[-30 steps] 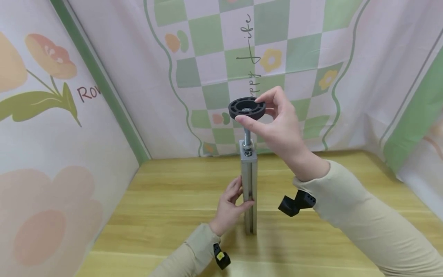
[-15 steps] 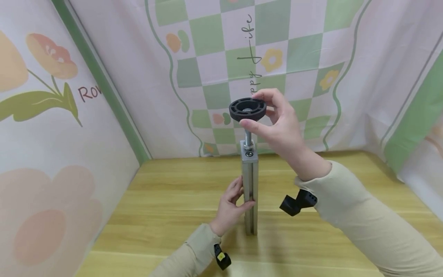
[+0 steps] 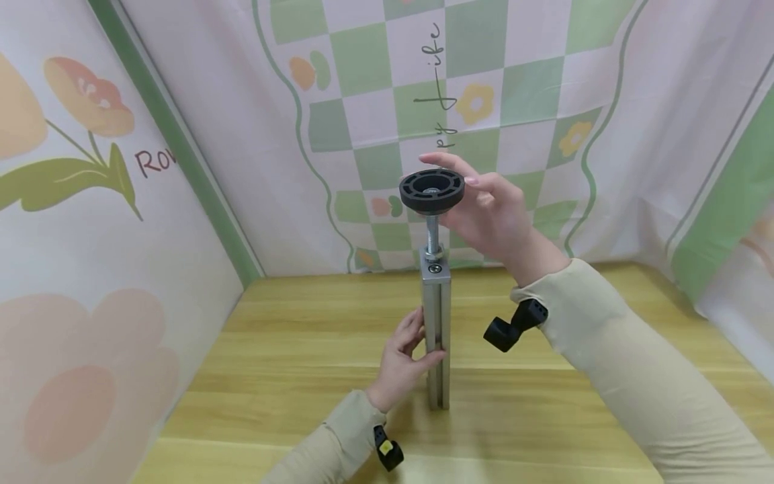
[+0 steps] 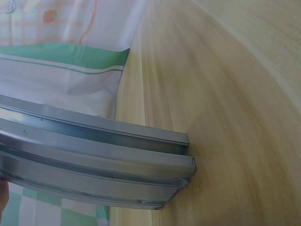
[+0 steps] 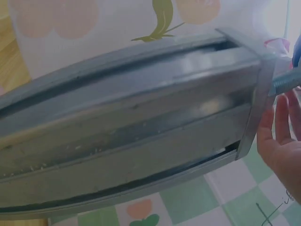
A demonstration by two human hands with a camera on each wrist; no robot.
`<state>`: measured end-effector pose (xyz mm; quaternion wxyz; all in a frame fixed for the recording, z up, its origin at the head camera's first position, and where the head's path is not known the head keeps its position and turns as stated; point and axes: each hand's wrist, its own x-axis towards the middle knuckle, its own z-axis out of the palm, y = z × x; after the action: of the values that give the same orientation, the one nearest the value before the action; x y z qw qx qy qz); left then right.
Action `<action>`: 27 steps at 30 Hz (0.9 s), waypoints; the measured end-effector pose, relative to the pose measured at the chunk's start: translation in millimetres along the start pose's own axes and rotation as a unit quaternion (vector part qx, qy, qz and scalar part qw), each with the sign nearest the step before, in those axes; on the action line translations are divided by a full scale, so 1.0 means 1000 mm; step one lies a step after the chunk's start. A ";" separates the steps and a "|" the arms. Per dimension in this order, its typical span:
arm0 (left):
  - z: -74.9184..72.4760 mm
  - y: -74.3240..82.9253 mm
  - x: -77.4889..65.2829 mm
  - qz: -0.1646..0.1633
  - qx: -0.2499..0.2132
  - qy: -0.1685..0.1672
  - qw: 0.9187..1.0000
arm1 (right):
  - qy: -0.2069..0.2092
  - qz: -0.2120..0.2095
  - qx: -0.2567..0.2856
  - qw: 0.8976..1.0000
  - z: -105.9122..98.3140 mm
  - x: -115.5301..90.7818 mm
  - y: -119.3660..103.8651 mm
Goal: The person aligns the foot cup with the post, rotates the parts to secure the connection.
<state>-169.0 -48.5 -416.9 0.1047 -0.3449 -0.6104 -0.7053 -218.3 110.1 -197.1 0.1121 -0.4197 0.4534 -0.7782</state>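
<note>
Metal profile point(image 3: 437, 319): being pinched upright in left grip point(image 3: 399, 366); spreading right grip point(image 3: 492, 216) beside dished foot point(image 3: 431, 204) containing bolt end point(image 3: 431, 191).

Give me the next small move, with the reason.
Probably close the right grip round the black disc, ready to turn it: the fingers are spread beside it, the threaded rod shows below, and the left grip holds the metal profile upright.

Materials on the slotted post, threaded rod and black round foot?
Slotted post: metal, likely extruded aluminium; satin silver, long straight slots.
Threaded rod: probably steel, perhaps plated; bright silver thread.
Black round foot: likely moulded plastic, maybe hard rubber; matte, ribbed recesses.
</note>
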 end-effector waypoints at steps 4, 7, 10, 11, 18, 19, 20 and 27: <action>0.000 -0.001 -0.001 -0.008 0.002 0.003 1.000 | -0.021 0.016 0.018 0.999 -0.002 -0.001 0.000; 0.000 0.000 -0.001 -0.011 0.003 0.005 1.000 | -0.037 0.019 0.031 0.999 -0.002 -0.002 -0.001; 0.001 0.001 -0.001 -0.011 0.004 0.006 1.000 | -0.047 0.020 0.037 0.998 -0.002 -0.003 -0.002; 0.001 0.001 -0.001 -0.011 0.004 0.006 1.000 | -0.050 0.019 0.036 0.998 -0.002 -0.003 -0.002; 0.002 0.002 0.000 -0.007 0.002 0.008 1.000 | -0.071 -0.002 0.012 0.997 -0.006 -0.002 -0.003; 0.002 0.001 0.001 -0.006 0.001 0.007 1.000 | -0.072 -0.008 0.003 0.997 -0.007 -0.002 -0.004; 0.002 0.000 0.001 -0.006 0.000 0.007 1.000 | -0.073 -0.014 -0.006 0.997 -0.008 -0.003 -0.004; 0.003 -0.003 0.002 0.005 0.001 0.008 1.000 | -0.035 -0.028 -0.074 0.996 -0.007 -0.005 -0.012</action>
<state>-170.7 -44.8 -418.2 0.1127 -0.3423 -0.6084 -0.7071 -218.1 123.9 -192.0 0.0747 -0.4659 0.4939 -0.7304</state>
